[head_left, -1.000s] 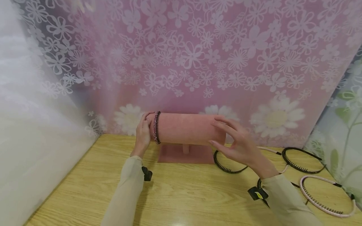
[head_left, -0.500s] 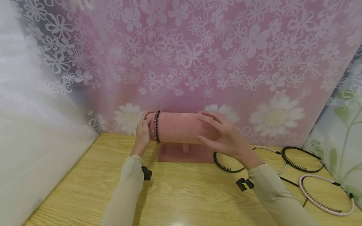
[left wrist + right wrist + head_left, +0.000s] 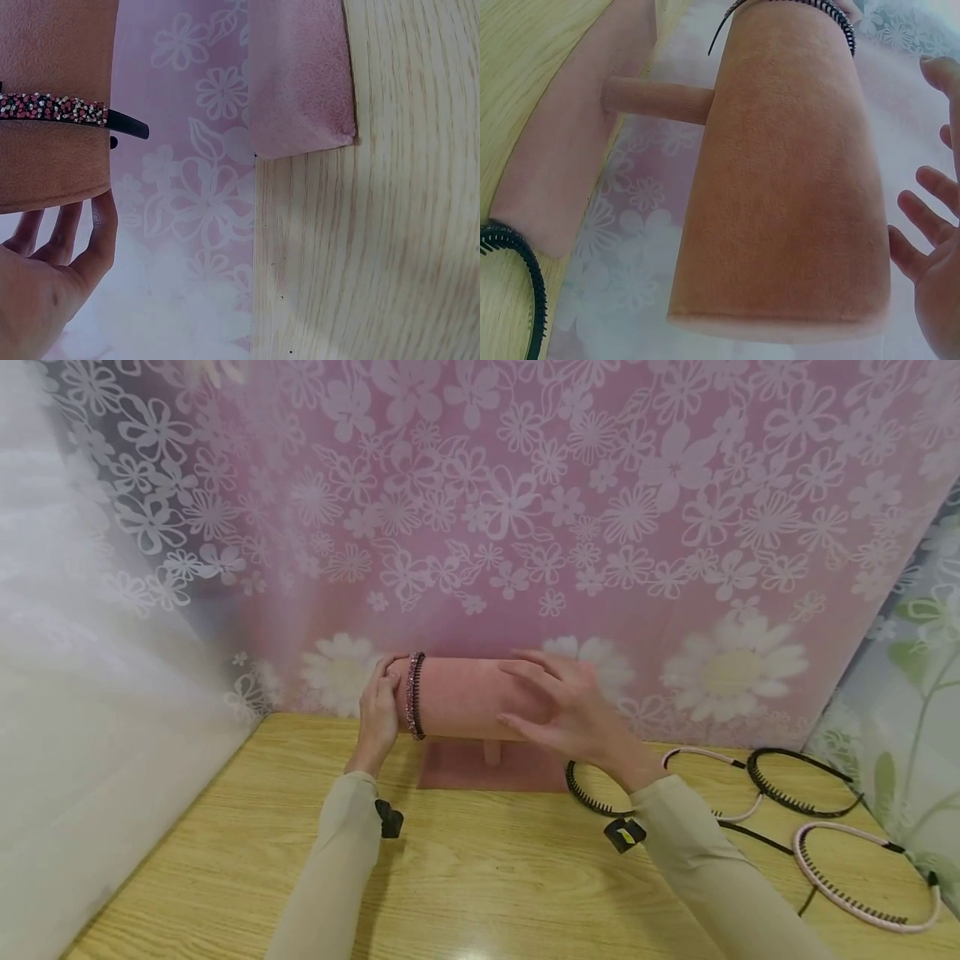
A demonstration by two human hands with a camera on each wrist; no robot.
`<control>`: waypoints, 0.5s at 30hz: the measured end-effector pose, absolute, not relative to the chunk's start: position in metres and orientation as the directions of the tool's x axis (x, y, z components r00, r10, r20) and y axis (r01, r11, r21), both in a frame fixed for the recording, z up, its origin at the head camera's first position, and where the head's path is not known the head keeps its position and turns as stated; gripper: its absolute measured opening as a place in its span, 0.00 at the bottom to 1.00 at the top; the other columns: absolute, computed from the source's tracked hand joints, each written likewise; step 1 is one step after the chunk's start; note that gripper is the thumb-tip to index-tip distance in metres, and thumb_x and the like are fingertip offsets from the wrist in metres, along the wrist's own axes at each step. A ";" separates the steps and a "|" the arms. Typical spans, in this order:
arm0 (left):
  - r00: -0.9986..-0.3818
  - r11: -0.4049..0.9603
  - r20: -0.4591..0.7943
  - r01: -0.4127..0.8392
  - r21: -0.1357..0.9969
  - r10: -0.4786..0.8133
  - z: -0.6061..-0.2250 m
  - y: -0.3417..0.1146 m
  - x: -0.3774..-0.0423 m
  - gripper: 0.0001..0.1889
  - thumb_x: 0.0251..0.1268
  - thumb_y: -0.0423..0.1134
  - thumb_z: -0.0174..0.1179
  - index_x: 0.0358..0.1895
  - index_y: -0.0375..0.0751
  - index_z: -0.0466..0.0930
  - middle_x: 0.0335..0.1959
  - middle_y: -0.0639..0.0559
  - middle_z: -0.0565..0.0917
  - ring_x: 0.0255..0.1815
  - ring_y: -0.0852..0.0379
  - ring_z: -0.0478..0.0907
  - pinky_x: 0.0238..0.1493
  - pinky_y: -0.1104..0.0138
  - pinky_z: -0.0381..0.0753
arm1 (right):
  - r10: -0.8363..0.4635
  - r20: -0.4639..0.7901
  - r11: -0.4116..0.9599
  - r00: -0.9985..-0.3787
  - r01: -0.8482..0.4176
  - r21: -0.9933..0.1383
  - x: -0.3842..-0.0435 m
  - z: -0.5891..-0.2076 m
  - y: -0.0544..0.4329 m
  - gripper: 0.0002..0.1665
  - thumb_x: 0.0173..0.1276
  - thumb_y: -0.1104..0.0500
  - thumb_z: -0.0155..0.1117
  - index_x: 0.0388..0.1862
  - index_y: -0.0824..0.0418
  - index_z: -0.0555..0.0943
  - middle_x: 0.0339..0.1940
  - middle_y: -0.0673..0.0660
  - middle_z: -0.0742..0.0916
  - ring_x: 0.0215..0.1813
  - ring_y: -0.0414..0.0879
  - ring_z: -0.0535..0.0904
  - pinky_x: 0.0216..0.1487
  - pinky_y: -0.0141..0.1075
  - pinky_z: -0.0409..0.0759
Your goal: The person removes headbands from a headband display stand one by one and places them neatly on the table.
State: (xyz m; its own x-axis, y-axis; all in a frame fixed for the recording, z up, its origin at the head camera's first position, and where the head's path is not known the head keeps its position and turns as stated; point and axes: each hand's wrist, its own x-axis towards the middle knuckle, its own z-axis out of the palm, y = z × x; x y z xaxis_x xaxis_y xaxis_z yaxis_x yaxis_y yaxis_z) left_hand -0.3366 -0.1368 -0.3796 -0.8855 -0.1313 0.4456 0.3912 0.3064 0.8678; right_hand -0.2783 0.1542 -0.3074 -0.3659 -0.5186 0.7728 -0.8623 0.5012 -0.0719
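Observation:
A pink velvety headband display stand, a horizontal roll on a post and flat base, stands on the table. Around the roll's left end sits a black toothed headband covered in pink and silvery stones. My left hand holds the roll's left end, with fingers bent against its edge in the left wrist view. Its thumb lies close to the sparkly headband. Over the right part of the roll my right hand hovers, fingers spread and holding nothing. In the right wrist view its fingers appear beside the roll; whether any touch is unclear.
On the wooden table, to the right, lie a black toothed headband, a pink one, another pink one and a black one partly behind my right arm. A flowered pink curtain hangs behind.
My right hand has moved left along the roll from its right end, fingers still spread. The left hand, the stand and the sparkly headband have stayed in place.

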 end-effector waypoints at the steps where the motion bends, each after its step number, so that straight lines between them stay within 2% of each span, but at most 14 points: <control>1: -0.885 0.307 0.447 0.393 0.867 -0.130 -0.379 -0.137 -0.336 0.25 0.79 0.50 0.36 0.71 0.55 0.73 0.72 0.49 0.75 0.69 0.45 0.74 0.72 0.46 0.69 | -0.518 0.774 0.511 -0.365 -0.857 -0.062 -0.280 -0.307 0.153 0.36 0.56 0.48 0.79 0.63 0.58 0.82 0.63 0.61 0.84 0.63 0.55 0.81 0.67 0.50 0.77; 7: -0.887 0.305 0.446 0.395 0.867 -0.120 -0.380 -0.138 -0.336 0.25 0.79 0.52 0.36 0.71 0.55 0.73 0.72 0.49 0.75 0.69 0.44 0.74 0.72 0.46 0.68 | -0.523 0.775 0.560 -0.354 -0.829 -0.001 -0.285 -0.307 0.143 0.35 0.58 0.42 0.76 0.62 0.55 0.83 0.62 0.59 0.85 0.60 0.53 0.85 0.62 0.48 0.81; 15: -0.893 0.303 0.437 0.388 0.870 -0.111 -0.381 -0.139 -0.337 0.25 0.80 0.55 0.37 0.72 0.57 0.72 0.73 0.49 0.75 0.70 0.44 0.73 0.73 0.45 0.67 | -0.545 0.720 0.564 -0.429 -0.823 -0.063 -0.289 -0.306 0.127 0.36 0.60 0.42 0.75 0.65 0.56 0.81 0.66 0.60 0.82 0.67 0.55 0.80 0.70 0.49 0.76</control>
State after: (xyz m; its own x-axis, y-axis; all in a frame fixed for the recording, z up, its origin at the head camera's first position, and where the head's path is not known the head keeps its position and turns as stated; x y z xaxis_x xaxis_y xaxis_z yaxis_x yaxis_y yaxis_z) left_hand -0.3371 -0.1391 -0.3811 -0.8928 -0.1107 0.4367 0.3881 0.3031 0.8703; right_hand -0.2890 0.1269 -0.3057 -0.4290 -0.5453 0.7202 -0.8231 0.5644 -0.0630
